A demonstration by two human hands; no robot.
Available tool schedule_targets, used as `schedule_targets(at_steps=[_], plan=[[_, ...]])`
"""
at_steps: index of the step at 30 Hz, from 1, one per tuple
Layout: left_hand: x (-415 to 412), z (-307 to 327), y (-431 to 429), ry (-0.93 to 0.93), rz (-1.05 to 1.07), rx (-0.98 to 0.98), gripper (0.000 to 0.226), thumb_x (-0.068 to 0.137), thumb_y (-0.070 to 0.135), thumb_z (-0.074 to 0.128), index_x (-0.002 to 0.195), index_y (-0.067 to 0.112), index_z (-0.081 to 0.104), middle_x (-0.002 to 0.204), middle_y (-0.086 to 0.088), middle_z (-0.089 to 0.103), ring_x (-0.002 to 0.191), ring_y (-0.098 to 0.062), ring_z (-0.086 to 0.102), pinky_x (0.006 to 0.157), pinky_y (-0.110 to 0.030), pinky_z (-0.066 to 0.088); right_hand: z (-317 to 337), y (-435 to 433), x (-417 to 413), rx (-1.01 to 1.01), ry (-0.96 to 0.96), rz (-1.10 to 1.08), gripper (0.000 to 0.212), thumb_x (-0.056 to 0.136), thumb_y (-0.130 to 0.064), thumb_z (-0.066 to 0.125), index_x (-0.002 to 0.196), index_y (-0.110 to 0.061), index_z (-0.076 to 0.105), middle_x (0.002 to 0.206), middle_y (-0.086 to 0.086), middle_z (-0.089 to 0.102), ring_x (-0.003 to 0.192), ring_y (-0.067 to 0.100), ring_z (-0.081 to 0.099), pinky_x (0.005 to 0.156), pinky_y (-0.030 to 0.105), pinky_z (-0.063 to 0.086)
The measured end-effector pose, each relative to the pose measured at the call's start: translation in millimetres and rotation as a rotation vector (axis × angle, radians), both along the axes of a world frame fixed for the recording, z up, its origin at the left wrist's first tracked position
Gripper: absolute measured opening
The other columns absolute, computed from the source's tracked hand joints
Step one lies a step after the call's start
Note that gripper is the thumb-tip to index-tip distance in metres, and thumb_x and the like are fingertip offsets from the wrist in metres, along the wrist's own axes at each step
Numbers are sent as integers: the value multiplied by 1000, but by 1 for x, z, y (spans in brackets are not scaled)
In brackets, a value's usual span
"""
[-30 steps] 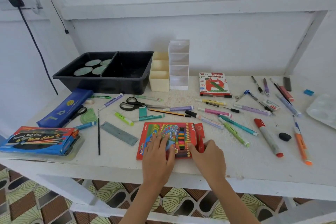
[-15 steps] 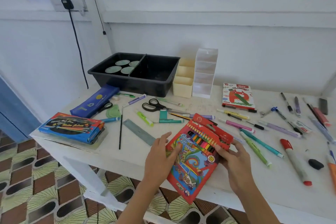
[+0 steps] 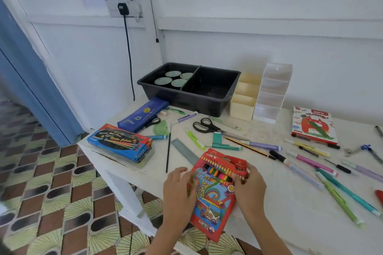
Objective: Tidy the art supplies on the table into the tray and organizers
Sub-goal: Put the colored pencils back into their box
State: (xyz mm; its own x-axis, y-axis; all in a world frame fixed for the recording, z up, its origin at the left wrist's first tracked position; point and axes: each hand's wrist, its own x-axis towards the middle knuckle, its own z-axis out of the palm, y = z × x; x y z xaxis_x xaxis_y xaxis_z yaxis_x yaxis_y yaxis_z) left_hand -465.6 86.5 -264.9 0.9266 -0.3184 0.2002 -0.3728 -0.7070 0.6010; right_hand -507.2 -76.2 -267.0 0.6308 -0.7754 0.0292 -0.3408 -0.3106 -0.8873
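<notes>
A red box of colour pencils (image 3: 215, 192) is lifted at the table's near edge, tilted, its lower end hanging past the edge. My left hand (image 3: 179, 194) grips its left side and my right hand (image 3: 249, 188) holds its right side by the open red flap. The black two-part tray (image 3: 209, 100) stands at the back, with several round green discs in its left half. Beside it stand a cream organizer (image 3: 241, 107) and a clear tiered organizer (image 3: 269, 109). Pens, markers and highlighters (image 3: 348, 192) lie scattered to the right.
On the left of the white table (image 3: 290, 213) lie a blue watercolour set (image 3: 120, 144), a blue pencil case (image 3: 143, 114), black scissors (image 3: 204, 126), a grey ruler (image 3: 185, 151) and a thin black brush (image 3: 168, 151). An oil pastel box (image 3: 313, 126) sits at the back right. Patterned floor lies below left.
The pencil box has gone from flat on the table to lifted in both hands and turned more upright. My view has swung left and down, showing more floor.
</notes>
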Motion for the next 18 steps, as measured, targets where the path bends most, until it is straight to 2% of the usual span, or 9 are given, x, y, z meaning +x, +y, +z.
schedule_targets(at_steps=[1, 3, 4, 6, 9, 11, 13, 15, 18], plan=[[-1, 0, -3, -15, -75, 36, 62, 88, 63, 27, 132, 25, 50, 138, 12, 42, 125, -7, 39, 112, -24, 22, -1, 1, 3, -23, 0, -29, 42, 89, -13, 62, 129, -8, 50, 112, 11, 61, 101, 22, 61, 78, 29, 51], [-1, -2, -8, 54, -164, 107, 100, 70, 81, -11, 145, 28, 29, 149, 18, 18, 139, -3, 18, 111, -15, -7, -5, -1, 10, -102, 30, -63, 44, 88, -14, 64, 129, -8, 50, 111, 13, 57, 106, 24, 57, 77, 28, 47], [2, -4, -10, 84, -170, 128, 108, 62, 82, -21, 148, 29, 19, 153, 18, 9, 142, -3, 8, 107, -13, -13, -7, -3, 12, -136, 40, -63, 45, 87, -15, 65, 128, -7, 50, 110, 14, 54, 106, 26, 55, 77, 30, 48], [6, -4, -16, 106, -171, 159, 108, 60, 77, -26, 150, 28, 8, 157, 12, 0, 143, -3, -5, 105, -16, -19, -9, -7, 16, -146, 37, -53, 43, 85, -18, 67, 124, -6, 52, 110, 16, 47, 104, 29, 55, 76, 35, 52], [8, -2, -24, 110, -171, 167, 105, 62, 72, -24, 150, 24, 7, 158, 7, -1, 142, -5, -8, 106, -22, -21, -5, -8, 21, -288, 144, -104, 39, 83, -19, 69, 116, -4, 56, 109, 19, 48, 102, 30, 51, 73, 38, 50], [10, -1, -25, 155, -148, 82, 97, 70, 73, -11, 149, 24, 18, 157, 7, 9, 144, -8, 5, 113, -19, -8, 1, -3, 28, -389, 133, -106, 33, 82, -16, 71, 111, -5, 59, 105, 17, 51, 98, 28, 51, 73, 40, 50], [17, 4, -23, 152, -124, -39, 67, 90, 62, 18, 143, 25, 35, 150, 12, 26, 137, -4, 23, 112, -17, 12, 8, 5, 38, -390, 47, -25, 25, 83, -13, 68, 106, -10, 61, 100, 11, 51, 92, 21, 49, 74, 36, 48], [31, 9, -19, 49, -77, -115, 39, 97, 35, 41, 134, 24, 48, 138, 15, 40, 126, 2, 34, 108, -16, 23, 12, 14, 51, -341, -24, 93, 16, 85, -11, 65, 100, -16, 62, 96, 2, 52, 90, 14, 48, 75, 29, 44], [57, 21, -12, -2, 3, -246, 24, 95, 20, 50, 117, 27, 56, 117, 17, 52, 110, 4, 42, 93, -3, 26, 19, 28, 75, -283, -107, 251, 19, 85, -6, 64, 90, -24, 59, 87, -4, 55, 79, 14, 56, 69, 28, 48]])
